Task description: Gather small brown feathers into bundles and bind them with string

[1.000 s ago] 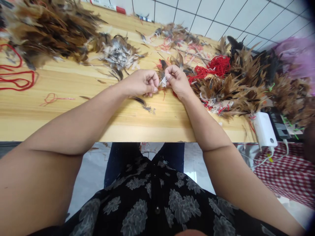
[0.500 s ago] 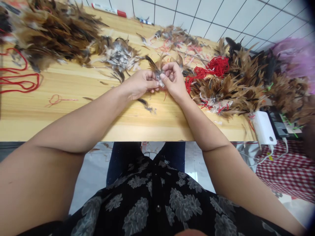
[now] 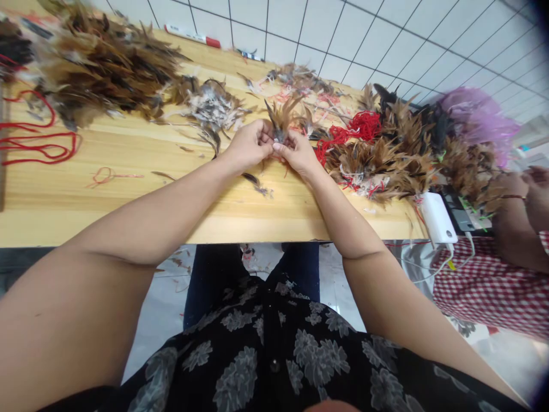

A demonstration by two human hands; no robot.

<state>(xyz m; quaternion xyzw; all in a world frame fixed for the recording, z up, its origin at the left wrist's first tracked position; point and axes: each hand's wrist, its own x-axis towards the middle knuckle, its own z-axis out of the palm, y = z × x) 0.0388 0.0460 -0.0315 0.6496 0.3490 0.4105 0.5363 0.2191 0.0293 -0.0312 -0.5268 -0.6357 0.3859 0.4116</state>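
A small bunch of brown and dark feathers [image 3: 283,117] stands up between my hands, its fluffy pale base pinched at the fingertips. My left hand [image 3: 254,142] has its fingers closed on the base from the left. From the right, my right hand [image 3: 299,151] grips the same base with thumb and fingers. The quill ends are hidden behind my fingers. Just behind the hands lie loose feathers and pale pink thread scraps [image 3: 295,86]. A tangle of red yarn [image 3: 362,126] lies to the right of my right hand.
Large brown feather piles lie at the left [image 3: 111,68] and right [image 3: 381,163]. Red cord [image 3: 43,151] crosses the left end. A marker [image 3: 193,36] lies by the tiled wall. A white power bank [image 3: 438,217] sits at the right edge, near another person's hands [image 3: 514,189].
My fingers have shifted on the feather base, and more of the bunch now shows above them. The view has turned right, bringing another person's hands into sight.
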